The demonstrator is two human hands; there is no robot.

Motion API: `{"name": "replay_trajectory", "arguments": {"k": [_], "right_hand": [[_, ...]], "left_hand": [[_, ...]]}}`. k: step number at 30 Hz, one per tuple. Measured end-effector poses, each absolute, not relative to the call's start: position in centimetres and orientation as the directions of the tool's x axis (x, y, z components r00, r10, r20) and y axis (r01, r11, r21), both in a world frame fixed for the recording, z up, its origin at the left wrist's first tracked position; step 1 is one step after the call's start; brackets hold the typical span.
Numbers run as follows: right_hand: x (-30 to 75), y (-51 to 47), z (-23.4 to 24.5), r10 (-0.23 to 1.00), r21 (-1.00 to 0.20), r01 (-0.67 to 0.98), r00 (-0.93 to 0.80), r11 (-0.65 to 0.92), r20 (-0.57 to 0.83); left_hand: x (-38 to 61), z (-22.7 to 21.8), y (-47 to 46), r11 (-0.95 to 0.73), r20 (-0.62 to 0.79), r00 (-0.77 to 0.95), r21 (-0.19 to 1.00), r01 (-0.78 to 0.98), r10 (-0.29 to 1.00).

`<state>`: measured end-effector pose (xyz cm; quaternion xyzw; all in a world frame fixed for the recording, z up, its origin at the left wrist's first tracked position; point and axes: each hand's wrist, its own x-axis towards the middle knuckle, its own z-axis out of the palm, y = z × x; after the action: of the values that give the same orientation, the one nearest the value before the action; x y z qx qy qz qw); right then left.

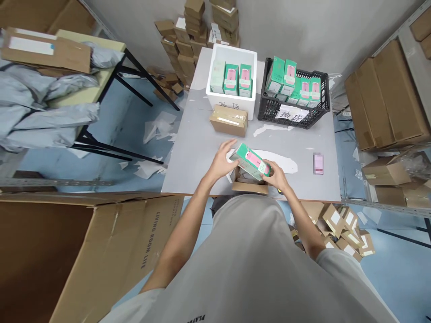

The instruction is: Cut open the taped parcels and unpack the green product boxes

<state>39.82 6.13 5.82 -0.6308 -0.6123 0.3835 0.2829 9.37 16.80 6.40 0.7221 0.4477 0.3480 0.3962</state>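
Note:
A green box with a pink picture on its face [253,162] is tilted above an opened cardboard carton [251,187] at the table's near edge. My right hand [276,176] grips the right end of the green box. Around its left end is my left hand [222,162], fingers stretched and thumb near the lower corner; whether it touches the box is unclear. Greyish wrapping shows inside the carton, partly hidden by the green box. Just beyond lies a closed, taped brown carton [229,121].
A white foam bin [231,101] and a black crate [292,114] hold similar green boxes on the table's far side [191,148]. A pink item [318,163] lies at right. A large cardboard box [134,237] stands left; small cartons [346,229] are heaped at lower right.

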Motion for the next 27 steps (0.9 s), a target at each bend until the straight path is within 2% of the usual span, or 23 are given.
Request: {"name": "replay_trajectory", "arguments": {"k": [2, 4, 7, 10, 15, 18, 20, 23, 27], "right_hand": [[38.6, 6.1, 5.6, 0.977, -0.928, 0.307, 0.046, -0.212, -0.209], [37.2, 5.8, 5.5, 0.949, -0.949, 0.049, 0.074, -0.311, -0.307], [35.2, 5.1, 5.7, 0.895, -0.856, -0.287, -0.018, -0.431, -0.445], [34.0, 4.5, 5.9, 0.858, -0.730, -0.470, -0.135, -0.496, -0.496], [33.5, 4.1, 5.4, 0.784, -0.574, -0.579, -0.202, -0.579, -0.587], [33.6, 4.0, 5.2, 0.734, -0.485, -0.625, -0.220, -0.611, -0.642], [33.7, 4.1, 5.2, 0.726, -0.469, -0.628, -0.234, -0.621, -0.647], [34.1, 4.3, 5.7, 0.767, -0.582, -0.534, -0.228, -0.613, -0.599], [34.8, 4.5, 6.6, 0.878, -0.831, -0.307, -0.033, -0.464, -0.478]], "left_hand": [[9.2, 6.0, 17.7, -0.133, 0.072, 0.222, 0.953, 0.273, 0.972], [9.2, 5.4, 17.9, 0.027, -0.046, 0.159, 0.992, 0.121, 0.986], [9.9, 4.8, 17.0, 0.211, -0.192, 0.212, 0.975, -0.074, 0.958], [10.8, 4.6, 15.2, 0.293, -0.240, 0.284, 0.943, -0.161, 0.928], [11.5, 4.7, 13.2, 0.375, -0.290, 0.305, 0.886, -0.272, 0.907], [11.5, 4.8, 12.9, 0.386, -0.296, 0.318, 0.881, -0.273, 0.901], [11.5, 4.9, 13.0, 0.387, -0.300, 0.314, 0.882, -0.268, 0.901], [11.3, 5.2, 13.5, 0.398, -0.321, 0.281, 0.872, -0.284, 0.904], [10.7, 5.5, 14.2, 0.341, -0.300, 0.185, 0.904, -0.257, 0.936]]}}
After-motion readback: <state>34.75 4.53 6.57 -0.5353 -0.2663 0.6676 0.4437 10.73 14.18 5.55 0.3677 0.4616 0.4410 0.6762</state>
